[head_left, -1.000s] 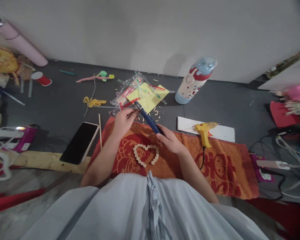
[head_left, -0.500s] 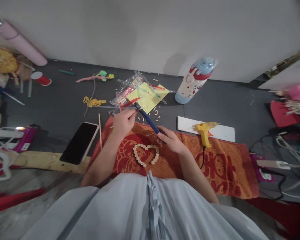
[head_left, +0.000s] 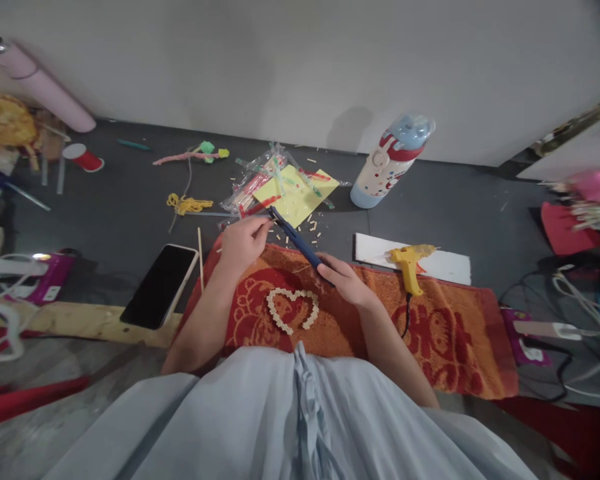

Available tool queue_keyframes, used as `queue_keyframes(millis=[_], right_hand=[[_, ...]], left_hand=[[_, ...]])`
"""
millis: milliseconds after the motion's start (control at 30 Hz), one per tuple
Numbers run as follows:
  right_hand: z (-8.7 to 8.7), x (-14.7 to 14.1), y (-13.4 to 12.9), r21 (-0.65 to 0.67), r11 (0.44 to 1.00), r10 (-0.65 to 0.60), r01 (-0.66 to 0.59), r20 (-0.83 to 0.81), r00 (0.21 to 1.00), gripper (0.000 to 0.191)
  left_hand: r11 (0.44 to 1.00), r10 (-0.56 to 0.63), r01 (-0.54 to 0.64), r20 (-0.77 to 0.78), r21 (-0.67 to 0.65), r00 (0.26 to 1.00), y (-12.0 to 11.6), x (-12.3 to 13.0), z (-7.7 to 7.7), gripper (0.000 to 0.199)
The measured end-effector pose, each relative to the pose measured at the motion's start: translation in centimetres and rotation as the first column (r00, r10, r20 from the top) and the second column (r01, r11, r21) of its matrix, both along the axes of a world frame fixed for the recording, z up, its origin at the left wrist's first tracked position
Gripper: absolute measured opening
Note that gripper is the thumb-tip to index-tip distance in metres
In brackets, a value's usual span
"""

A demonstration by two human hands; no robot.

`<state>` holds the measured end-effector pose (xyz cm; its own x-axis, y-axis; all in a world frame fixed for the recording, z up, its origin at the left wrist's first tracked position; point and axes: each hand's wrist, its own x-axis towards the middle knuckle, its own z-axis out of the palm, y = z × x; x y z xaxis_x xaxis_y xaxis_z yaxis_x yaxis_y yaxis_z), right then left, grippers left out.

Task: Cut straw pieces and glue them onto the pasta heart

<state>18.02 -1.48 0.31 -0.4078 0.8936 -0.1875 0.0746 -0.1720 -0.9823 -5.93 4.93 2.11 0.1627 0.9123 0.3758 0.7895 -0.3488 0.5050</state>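
Note:
My right hand [head_left: 341,275] is closed around the handles of dark blue pliers [head_left: 300,244], whose jaws point away and to the left. At the jaws my left hand [head_left: 243,241] is closed in a pinch on a thin wooden stick [head_left: 275,221]; most of the stick is hidden by the fingers. Small cut stick pieces [head_left: 314,233] lie scattered just beyond the pliers. Nearer my body, an outline heart of small wooden pieces [head_left: 271,308] rests on the orange-red towel [head_left: 340,327], with a gap at its lower tip.
A yellow glue gun [head_left: 409,265] lies on a white board [head_left: 450,267] at right. Behind stand a cartoon bottle [head_left: 387,167] and yellow paper [head_left: 300,200] beside plastic wrappers. At left are a phone [head_left: 159,287], a loose stick [head_left: 201,257] and yellow yarn [head_left: 190,204].
My left hand has shifted slightly left and toward me. The pliers have tilted a little in my right hand, staying in nearly the same place.

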Motion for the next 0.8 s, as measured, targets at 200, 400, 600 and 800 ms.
queue_keyframes(millis=[200,400,600,800], right_hand=[[-0.3,0.0,-0.1,0.008,0.998,-0.056,0.056,0.022,0.998,0.049],[-0.7,0.1,-0.3,0.051,0.997,-0.064,0.058,0.115,0.991,0.062],[-0.7,-0.1,-0.3,0.146,0.989,0.003,-0.027,0.160,0.987,0.062],[-0.2,-0.2,-0.2,0.183,0.982,0.007,-0.042,0.188,0.982,0.059]], left_hand=[[0.998,0.037,-0.036,0.009,-0.043,0.999,0.0,0.4,0.4,0.033],[0.997,0.030,-0.028,0.030,-0.072,0.999,-0.1,0.9,0.2,0.025],[0.992,-0.002,-0.003,-0.041,-0.129,0.999,0.0,1.0,-0.1,0.016],[0.993,-0.015,0.006,-0.078,-0.115,0.997,-0.2,1.1,-0.2,0.019]])
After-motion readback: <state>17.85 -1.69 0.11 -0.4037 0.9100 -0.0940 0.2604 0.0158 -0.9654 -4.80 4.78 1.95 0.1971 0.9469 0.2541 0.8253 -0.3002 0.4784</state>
